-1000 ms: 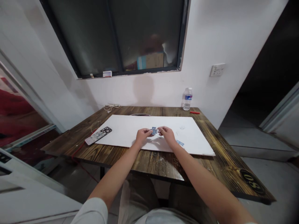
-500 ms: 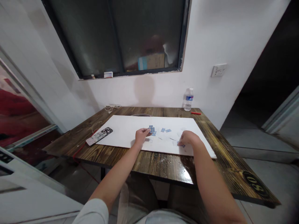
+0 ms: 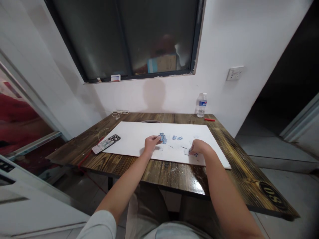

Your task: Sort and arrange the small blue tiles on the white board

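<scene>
A white board [image 3: 129,139] lies on the dark wooden table [image 3: 171,176]. A small cluster of blue-printed paper pieces [image 3: 162,137] sits near its middle, with my left hand [image 3: 151,144] beside it, fingertips against its lower left edge. Two similar pieces [image 3: 176,138] lie to the right. My right hand [image 3: 200,147] is bent over another blue-printed piece [image 3: 193,154] near the board's front edge, its fingertips touching it. I cannot tell whether either hand pinches paper.
A phone [image 3: 106,143] lies at the board's left, beside a red cord [image 3: 86,160]. At the table's back stand a water bottle [image 3: 201,105] and a red marker [image 3: 209,119], with a white cable [image 3: 120,114] further left. Walls hem the table's back.
Over the last second my right hand moved rightward from the middle of the board to the piece near the front edge, uncovering more pieces. Over the last half second, little has moved.
</scene>
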A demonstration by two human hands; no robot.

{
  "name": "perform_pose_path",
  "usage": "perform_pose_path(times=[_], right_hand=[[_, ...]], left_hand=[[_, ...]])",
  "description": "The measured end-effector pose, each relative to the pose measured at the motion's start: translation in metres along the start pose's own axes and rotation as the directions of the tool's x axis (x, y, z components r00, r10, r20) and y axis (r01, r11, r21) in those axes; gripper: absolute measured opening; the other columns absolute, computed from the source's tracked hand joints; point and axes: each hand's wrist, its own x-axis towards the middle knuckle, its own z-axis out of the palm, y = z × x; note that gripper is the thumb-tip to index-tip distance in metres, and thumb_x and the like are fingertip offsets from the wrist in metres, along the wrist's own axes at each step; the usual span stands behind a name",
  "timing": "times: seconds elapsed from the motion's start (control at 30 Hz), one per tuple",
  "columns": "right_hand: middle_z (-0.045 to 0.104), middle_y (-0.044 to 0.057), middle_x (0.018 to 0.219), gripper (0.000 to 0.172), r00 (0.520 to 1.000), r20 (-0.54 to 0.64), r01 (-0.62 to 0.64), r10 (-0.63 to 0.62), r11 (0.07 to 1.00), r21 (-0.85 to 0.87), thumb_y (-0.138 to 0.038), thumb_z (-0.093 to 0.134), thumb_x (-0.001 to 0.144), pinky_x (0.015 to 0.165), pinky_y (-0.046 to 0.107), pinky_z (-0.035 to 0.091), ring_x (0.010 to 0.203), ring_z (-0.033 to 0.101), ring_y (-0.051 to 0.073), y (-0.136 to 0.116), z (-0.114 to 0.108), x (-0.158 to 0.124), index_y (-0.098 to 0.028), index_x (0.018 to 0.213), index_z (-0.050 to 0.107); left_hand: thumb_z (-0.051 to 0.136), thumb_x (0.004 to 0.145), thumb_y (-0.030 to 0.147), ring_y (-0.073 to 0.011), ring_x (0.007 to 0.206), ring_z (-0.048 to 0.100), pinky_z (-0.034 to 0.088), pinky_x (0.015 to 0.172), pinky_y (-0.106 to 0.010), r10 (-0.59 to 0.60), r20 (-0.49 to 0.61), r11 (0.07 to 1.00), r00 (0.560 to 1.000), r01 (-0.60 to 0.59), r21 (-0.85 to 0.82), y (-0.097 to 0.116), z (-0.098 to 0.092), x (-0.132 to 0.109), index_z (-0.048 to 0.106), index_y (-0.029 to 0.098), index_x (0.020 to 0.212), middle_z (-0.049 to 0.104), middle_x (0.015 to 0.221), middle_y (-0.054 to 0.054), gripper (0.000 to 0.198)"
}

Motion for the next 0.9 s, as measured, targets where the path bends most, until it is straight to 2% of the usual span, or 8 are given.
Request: perform_pose_path(times=[0.13,0.27,0.4,0.57,0.67,0.73,0.8,0.9], right_hand=[[0.070,0.008,0.065,0.010,0.999,-0.028,0.039,-0.037,0.997,0.073,-0.019,0.080,0.054,0.057,0.028,0.042,0.064,0.064,0.021,-0.002,-0.006,-0.006,-0.018,0.056,0.070],[0.070,0.004,0.067,0.015,0.989,-0.146,0.064,-0.034,0.976,0.207,-0.018,0.080,0.054,0.056,0.025,0.041,0.064,0.062,0.017,-0.005,-0.012,-0.010,-0.019,0.067,0.073],[0.068,0.003,0.061,0.011,0.972,-0.231,0.151,-0.052,0.887,0.436,-0.025,0.074,0.064,0.057,0.024,0.040,0.059,0.059,0.014,-0.017,-0.017,-0.014,-0.017,0.070,0.073],[0.065,0.002,0.059,0.029,0.925,-0.358,0.349,-0.123,0.645,0.680,-0.045,0.072,0.065,0.052,0.024,0.039,0.055,0.054,0.013,-0.050,-0.009,-0.019,-0.016,0.067,0.069],[0.063,0.001,0.059,0.034,0.927,-0.337,0.375,-0.166,0.403,0.835,-0.049,0.073,0.062,0.051,0.024,0.041,0.051,0.052,0.012,-0.072,0.003,-0.017,-0.016,0.070,0.065],[0.063,0.001,0.059,0.036,0.932,-0.328,0.362,-0.157,0.321,0.875,-0.050,0.073,0.062,0.052,0.025,0.043,0.050,0.053,0.011,-0.081,0.012,-0.013,-0.016,0.070,0.063],[0.064,0.002,0.060,0.036,0.933,-0.336,0.361,-0.132,0.354,0.863,-0.050,0.071,0.064,0.051,0.026,0.044,0.048,0.053,0.012,-0.086,0.020,-0.010,-0.016,0.071,0.063],[0.064,0.001,0.062,0.030,0.879,-0.470,0.440,-0.084,0.526,0.728,-0.047,0.065,0.071,0.054,0.026,0.043,0.052,0.055,0.013,-0.089,0.028,-0.008,-0.018,0.072,0.064]], left_hand=[[0.083,0.056,0.038,-0.0179,0.062,0.069,0.059,0.069,-0.032,-0.010,-0.010,1.000,1.000,0.009,-0.008,0.000,0.001,-0.001,0.068,0.012,0.073,0.071,0.067,-0.006,0.034],[0.083,0.056,0.039,-0.0185,0.063,0.069,0.059,0.065,-0.031,-0.029,-0.017,1.000,0.999,0.029,0.012,0.001,0.002,-0.001,0.068,0.012,0.072,0.071,0.067,-0.007,0.035],[0.083,0.055,0.040,-0.0183,0.062,0.069,0.058,0.063,-0.031,-0.034,-0.005,0.999,0.999,0.034,0.024,0.002,0.004,-0.003,0.068,0.012,0.072,0.071,0.067,-0.007,0.037],[0.084,0.053,0.042,-0.0181,0.062,0.068,0.058,0.067,-0.033,-0.017,0.063,1.000,0.998,0.016,0.014,0.003,0.007,-0.006,0.068,0.012,0.070,0.071,0.068,-0.008,0.038],[0.085,0.052,0.043,-0.0187,0.061,0.068,0.058,0.069,-0.035,-0.009,0.113,1.000,0.994,0.007,0.012,0.003,0.008,-0.007,0.068,0.011,0.070,0.071,0.067,-0.008,0.040],[0.085,0.052,0.043,-0.0189,0.061,0.068,0.057,0.070,-0.036,0.000,0.143,1.000,0.990,-0.002,0.015,0.003,0.009,-0.008,0.068,0.011,0.070,0.070,0.066,-0.007,0.041],[0.084,0.052,0.044,-0.0188,0.062,0.068,0.057,0.071,-0.036,0.004,0.171,1.000,0.985,-0.008,0.027,0.004,0.008,-0.009,0.069,0.010,0.070,0.071,0.067,-0.008,0.042],[0.085,0.052,0.046,-0.0191,0.063,0.068,0.057,0.071,-0.035,-0.003,0.206,0.999,0.978,-0.007,0.048,0.006,0.008,-0.009,0.070,0.010,0.072,0.071,0.069,-0.008,0.044]])
